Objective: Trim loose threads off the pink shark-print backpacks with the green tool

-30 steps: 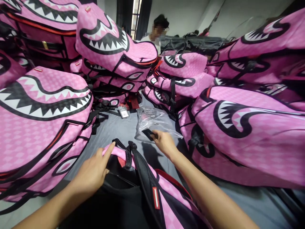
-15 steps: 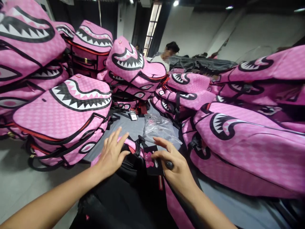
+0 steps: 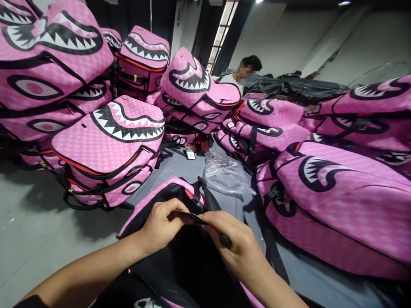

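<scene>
A dark hang tag, seen nearly edge-on, is pinched between the thumb and fingers of my left hand. My right hand is closed at the tag's other end. The rounded black end of a tool pokes out from the right palm; its kind is hidden. Beneath both hands lies a pink backpack with its black side up, its straps toward the far end. A crumpled clear plastic bag rests just beyond my right hand.
Pink shark-mouth backpacks are stacked at left and right, with more at the back. A small white-and-black label lies on the grey table cover. Another person is behind the piles. Grey floor shows at left.
My left hand was open with fingers spread; it has moved right and closed on the hang tag. The tag has turned from face-on to nearly edge-on. The view has shifted left.
</scene>
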`<state>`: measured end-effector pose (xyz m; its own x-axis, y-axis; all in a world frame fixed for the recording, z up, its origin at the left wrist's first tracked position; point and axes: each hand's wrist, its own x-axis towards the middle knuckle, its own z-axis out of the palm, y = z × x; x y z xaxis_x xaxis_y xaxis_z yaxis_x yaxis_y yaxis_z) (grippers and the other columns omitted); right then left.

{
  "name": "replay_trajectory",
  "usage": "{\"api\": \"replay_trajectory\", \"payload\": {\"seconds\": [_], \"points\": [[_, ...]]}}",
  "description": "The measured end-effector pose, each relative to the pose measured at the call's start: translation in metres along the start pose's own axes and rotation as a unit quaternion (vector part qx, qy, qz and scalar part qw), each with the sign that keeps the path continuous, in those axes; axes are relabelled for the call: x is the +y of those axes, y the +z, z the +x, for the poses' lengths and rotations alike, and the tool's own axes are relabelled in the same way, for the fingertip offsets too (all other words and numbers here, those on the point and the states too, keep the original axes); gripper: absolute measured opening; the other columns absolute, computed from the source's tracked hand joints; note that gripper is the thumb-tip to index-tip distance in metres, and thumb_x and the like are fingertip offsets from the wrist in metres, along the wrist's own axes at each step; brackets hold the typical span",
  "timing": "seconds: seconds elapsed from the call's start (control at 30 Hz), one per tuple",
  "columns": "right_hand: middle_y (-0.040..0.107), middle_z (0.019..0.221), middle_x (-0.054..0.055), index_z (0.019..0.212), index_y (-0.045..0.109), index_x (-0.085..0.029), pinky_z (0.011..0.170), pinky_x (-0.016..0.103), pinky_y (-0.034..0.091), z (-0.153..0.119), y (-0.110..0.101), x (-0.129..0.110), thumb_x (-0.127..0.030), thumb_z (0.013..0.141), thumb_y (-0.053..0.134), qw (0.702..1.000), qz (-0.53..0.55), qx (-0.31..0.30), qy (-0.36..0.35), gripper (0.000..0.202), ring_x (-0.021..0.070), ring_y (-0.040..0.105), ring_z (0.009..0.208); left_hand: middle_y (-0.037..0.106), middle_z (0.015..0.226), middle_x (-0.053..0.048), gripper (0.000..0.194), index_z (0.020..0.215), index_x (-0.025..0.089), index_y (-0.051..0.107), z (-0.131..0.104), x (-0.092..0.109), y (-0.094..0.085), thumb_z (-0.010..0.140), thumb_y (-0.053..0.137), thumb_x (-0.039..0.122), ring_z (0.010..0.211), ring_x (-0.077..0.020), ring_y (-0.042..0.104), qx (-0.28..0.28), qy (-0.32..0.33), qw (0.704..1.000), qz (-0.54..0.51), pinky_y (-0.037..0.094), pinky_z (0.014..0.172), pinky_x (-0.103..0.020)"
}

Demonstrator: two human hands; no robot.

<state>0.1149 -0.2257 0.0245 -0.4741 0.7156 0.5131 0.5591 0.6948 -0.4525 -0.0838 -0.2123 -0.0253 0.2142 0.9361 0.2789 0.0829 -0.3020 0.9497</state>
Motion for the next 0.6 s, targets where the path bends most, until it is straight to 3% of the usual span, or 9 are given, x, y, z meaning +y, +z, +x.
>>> {"api": "replay_trajectory", "payload": {"seconds": [0.07, 0.13, 0.2, 0.27, 0.33, 0.4, 0.5, 0.6], "points": [[0.07, 0.081, 0.003, 0.093, 0.065, -0.019, 0.064, 0.022, 0.053, 0.001, 0.002, 0.0, -0.008, 0.091, 0.049, 0.998, -0.052, 0.011, -0.015, 0.019, 0.0135, 0.066, 0.075, 0.072, 0.084, -0.001, 0.009, 0.085, 0.019, 0.066, -0.003, -0.004, -0.006, 0.084, 0.059, 0.014, 0.079, -0.0135, 0.068, -0.006, 0.053, 0.998, 0.024, 0.053, 0.073, -0.025], [0.068, 0.083, 0.004, 0.09, 0.066, -0.018, 0.065, 0.024, 0.051, 0.002, 0.006, 0.005, -0.011, 0.091, 0.051, 0.994, -0.105, 0.035, 0.007, 0.016, 0.0149, 0.065, 0.078, 0.072, 0.103, -0.004, 0.014, 0.099, 0.021, 0.065, -0.005, -0.013, -0.019, 0.085, 0.063, 0.022, 0.097, -0.0172, 0.067, 0.028, 0.082, 0.992, 0.09, 0.053, 0.087, -0.03], [0.067, 0.086, 0.005, 0.091, 0.067, -0.018, 0.067, 0.024, 0.051, 0.002, 0.012, 0.013, -0.014, 0.091, 0.054, 0.99, -0.13, 0.041, 0.043, 0.014, 0.016, 0.065, 0.08, 0.064, 0.126, -0.008, 0.037, 0.118, 0.023, 0.059, -0.007, -0.029, -0.037, 0.084, 0.067, 0.034, 0.121, -0.023, 0.058, 0.092, 0.051, 0.978, 0.181, 0.046, 0.103, -0.041], [0.068, 0.086, 0.005, 0.096, 0.068, -0.019, 0.066, 0.024, 0.05, 0.003, 0.021, 0.022, -0.014, 0.09, 0.053, 0.988, -0.134, 0.009, 0.077, 0.016, 0.016, 0.066, 0.079, 0.054, 0.14, -0.012, 0.059, 0.133, 0.023, 0.049, -0.008, -0.047, -0.053, 0.081, 0.07, 0.042, 0.132, -0.0281, 0.048, 0.111, -0.032, 0.963, 0.244, 0.04, 0.11, -0.05], [0.072, 0.088, 0.004, 0.102, 0.068, -0.02, 0.067, 0.026, 0.048, 0.007, 0.032, 0.027, -0.013, 0.089, 0.053, 0.979, -0.159, -0.048, 0.114, 0.021, 0.0175, 0.068, 0.08, 0.051, 0.144, -0.015, 0.074, 0.139, 0.021, 0.043, -0.01, -0.063, -0.063, 0.076, 0.074, 0.043, 0.133, -0.0313, 0.048, 0.07, -0.107, 0.956, 0.266, 0.041, 0.109, -0.052], [0.074, 0.088, 0.004, 0.1, 0.069, -0.022, 0.064, 0.027, 0.045, 0.014, 0.042, 0.028, -0.014, 0.087, 0.053, 0.956, -0.206, -0.135, 0.159, 0.022, 0.0198, 0.07, 0.081, 0.056, 0.139, -0.014, 0.073, 0.138, 0.021, 0.045, -0.012, -0.074, -0.064, 0.074, 0.075, 0.041, 0.129, -0.0314, 0.053, 0.031, -0.132, 0.954, 0.267, 0.045, 0.107, -0.049], [0.075, 0.081, 0.004, 0.091, 0.07, -0.023, 0.059, 0.027, 0.039, 0.029, 0.049, 0.025, -0.015, 0.085, 0.054, 0.907, -0.245, -0.285, 0.192, 0.019, 0.0209, 0.071, 0.076, 0.064, 0.129, -0.012, 0.06, 0.131, 0.021, 0.052, -0.016, -0.08, -0.059, 0.078, 0.071, 0.042, 0.121, -0.0301, 0.06, 0.035, -0.131, 0.951, 0.279, 0.049, 0.102, -0.047], [0.075, 0.087, 0.007, 0.094, 0.069, -0.021, 0.062, 0.027, 0.042, 0.041, 0.055, 0.02, -0.008, 0.083, 0.051, 0.875, -0.262, -0.366, 0.177, 0.025, 0.0221, 0.072, 0.081, 0.065, 0.127, -0.012, 0.059, 0.128, 0.021, 0.052, -0.018, -0.085, -0.055, 0.078, 0.072, 0.045, 0.12, -0.0304, 0.061, 0.05, -0.132, 0.942, 0.305, 0.05, 0.099, -0.047]]}}
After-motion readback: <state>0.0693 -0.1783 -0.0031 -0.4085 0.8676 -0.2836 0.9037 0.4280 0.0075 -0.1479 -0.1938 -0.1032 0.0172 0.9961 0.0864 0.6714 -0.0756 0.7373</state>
